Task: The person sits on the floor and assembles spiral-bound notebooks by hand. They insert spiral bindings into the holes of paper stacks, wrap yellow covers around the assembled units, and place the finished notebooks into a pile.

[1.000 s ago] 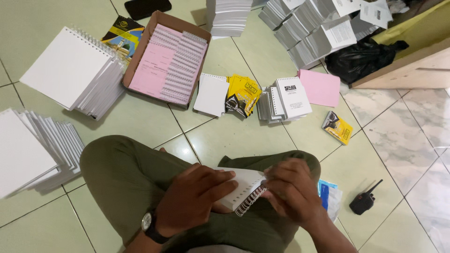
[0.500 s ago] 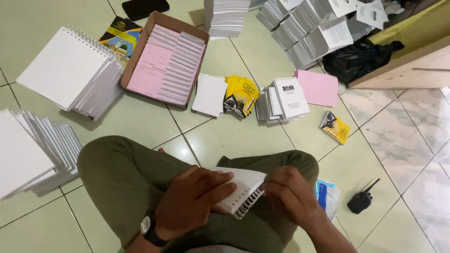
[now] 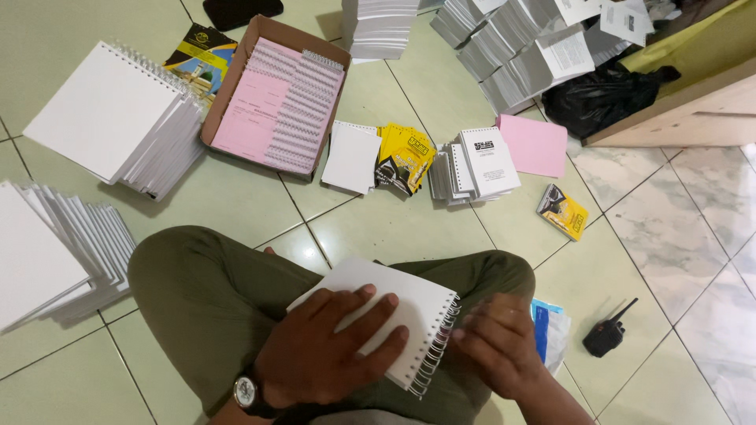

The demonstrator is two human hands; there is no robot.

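Notebook [image 3: 394,315] now flatter, spiral rightward.

A single view comes from a camera worn on the person's head, looking steeply down and slightly forward over the person's own lap. The crossed legs in olive-green trousers [image 3: 236,299] fill the bottom middle, very near the lens. The pale green tiled floor [image 3: 378,228] stretches away toward the top edge, where stacks of white paper booklets [image 3: 512,47] lie farthest off and are cut by the frame. The left edge crops a fanned pile of white spiral-bound pads [image 3: 55,252]. No second view overlaps this one.
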